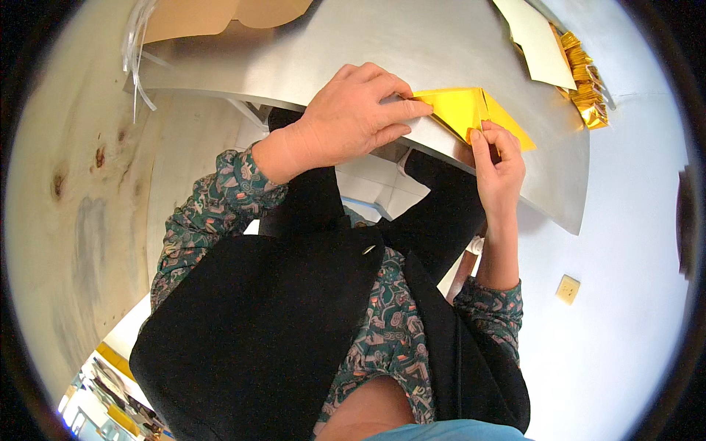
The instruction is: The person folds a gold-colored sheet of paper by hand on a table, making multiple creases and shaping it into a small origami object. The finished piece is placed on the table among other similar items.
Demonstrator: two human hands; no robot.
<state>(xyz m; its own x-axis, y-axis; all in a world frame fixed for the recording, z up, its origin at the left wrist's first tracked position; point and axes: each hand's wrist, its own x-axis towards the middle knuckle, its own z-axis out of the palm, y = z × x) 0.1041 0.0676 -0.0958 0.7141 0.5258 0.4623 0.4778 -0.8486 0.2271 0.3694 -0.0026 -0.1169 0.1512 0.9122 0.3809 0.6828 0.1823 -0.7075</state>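
A sheet of shiny gold paper (460, 106), folded into a pointed shape with slanting flaps, lies at the front edge of the grey metal table (353, 44). My left hand (360, 110) grips its left tip; the index finger rests along that corner, the thumb stays below. At the paper's lower middle, my right hand (500, 158) pinches a fold between thumb and fingers. A small darker gold corner shows beside the right thumb. The paper's underside is hidden.
Brown card or paper (220, 18) lies on the table at the far left, with clear plastic strips (136, 51) hanging over the edge. At the far right, a cream sheet (537, 44) adjoins a stack of folded gold pieces (587, 84). A wooden board (81, 184) stands at left.
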